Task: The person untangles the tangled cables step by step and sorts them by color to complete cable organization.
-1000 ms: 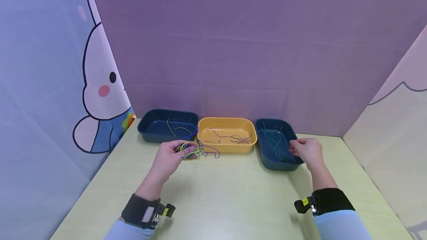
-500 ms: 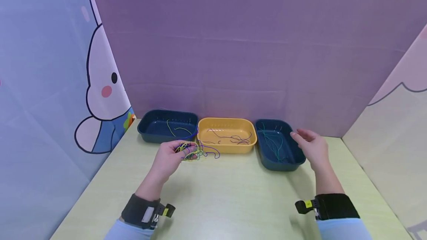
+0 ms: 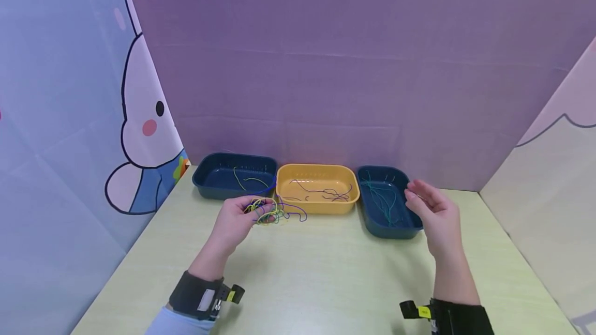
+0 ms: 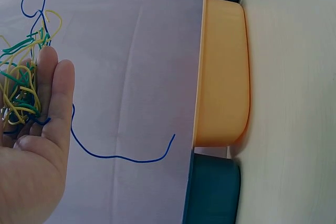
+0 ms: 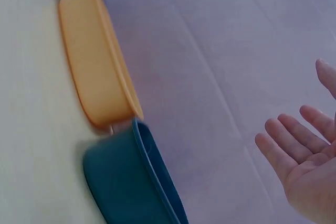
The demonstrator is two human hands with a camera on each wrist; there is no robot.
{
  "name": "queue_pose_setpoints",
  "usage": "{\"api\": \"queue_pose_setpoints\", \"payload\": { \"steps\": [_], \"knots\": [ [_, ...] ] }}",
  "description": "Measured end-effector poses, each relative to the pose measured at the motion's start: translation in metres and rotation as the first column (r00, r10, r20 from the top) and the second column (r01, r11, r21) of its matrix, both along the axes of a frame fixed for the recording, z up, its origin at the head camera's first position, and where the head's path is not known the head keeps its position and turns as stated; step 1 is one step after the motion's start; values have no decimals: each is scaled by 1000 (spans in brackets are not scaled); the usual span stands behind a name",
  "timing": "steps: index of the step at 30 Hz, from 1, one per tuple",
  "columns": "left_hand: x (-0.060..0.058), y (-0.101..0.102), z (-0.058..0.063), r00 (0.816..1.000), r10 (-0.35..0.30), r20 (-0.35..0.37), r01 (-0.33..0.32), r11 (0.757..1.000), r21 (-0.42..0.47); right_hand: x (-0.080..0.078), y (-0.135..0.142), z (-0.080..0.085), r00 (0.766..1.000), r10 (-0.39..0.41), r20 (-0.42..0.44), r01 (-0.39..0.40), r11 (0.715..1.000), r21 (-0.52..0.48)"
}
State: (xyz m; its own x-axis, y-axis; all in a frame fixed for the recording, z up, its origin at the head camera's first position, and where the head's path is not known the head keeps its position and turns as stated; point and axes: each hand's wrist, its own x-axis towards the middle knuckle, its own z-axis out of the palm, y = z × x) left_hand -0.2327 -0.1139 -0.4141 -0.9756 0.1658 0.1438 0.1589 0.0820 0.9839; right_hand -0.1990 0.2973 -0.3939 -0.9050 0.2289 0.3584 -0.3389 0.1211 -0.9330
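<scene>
My left hand (image 3: 237, 224) holds a tangle of thin coloured wires (image 4: 21, 85), yellow, green and blue, between thumb and fingers. Loose blue ends trail out of it, one of them long and curved in the left wrist view. The hand is in front of the left blue tray (image 3: 205, 188) and the yellow tray (image 3: 288, 206). At the right blue tray (image 3: 386, 231), my right hand (image 3: 437, 218) hovers by its right rim, fingers spread and nothing in them; the right wrist view shows its bare palm. Green wires (image 3: 382, 198) lie in that tray.
Purple-blue wires (image 3: 332, 194) lie in the yellow tray and yellow wires (image 3: 238, 179) in the left one. The three trays stand in a row along a purple backdrop (image 3: 326, 92) on a pale table (image 3: 316, 273). Printed cloth panels flank both sides.
My right hand has lifted from inside the right tray, opened its fingers and shifted a little to the right. The left hand and its tangle of wires have stayed still.
</scene>
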Motion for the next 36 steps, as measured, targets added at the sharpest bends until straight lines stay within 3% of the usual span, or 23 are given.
{"api": "queue_pose_setpoints", "payload": {
  "steps": [7, 20, 25, 29, 36],
  "knots": [
    [-3, 0, -1, 1000, 6, -5, -6, 1000, 1, 4, -6, -15, 997, 52, -53, -55, 997, -55],
    [-3, 6, -6, 999, -35, -5, 36, 999, 41, 10, -29, -16, 994, 109, 24, -111, 988, 106],
    [-2, 13, -8, 997, -69, -44, 72, 995, 66, 9, -50, -16, 977, 212, 32, -214, 967, 139],
    [0, 19, -10, 996, -85, -27, 87, 994, 72, 12, -70, -16, 959, 272, 78, -281, 948, 149],
    [5, 29, -10, 995, -99, -6, 100, 995, 8, 17, -100, -18, 919, 380, 109, -392, 910, 133]
  ]
}}
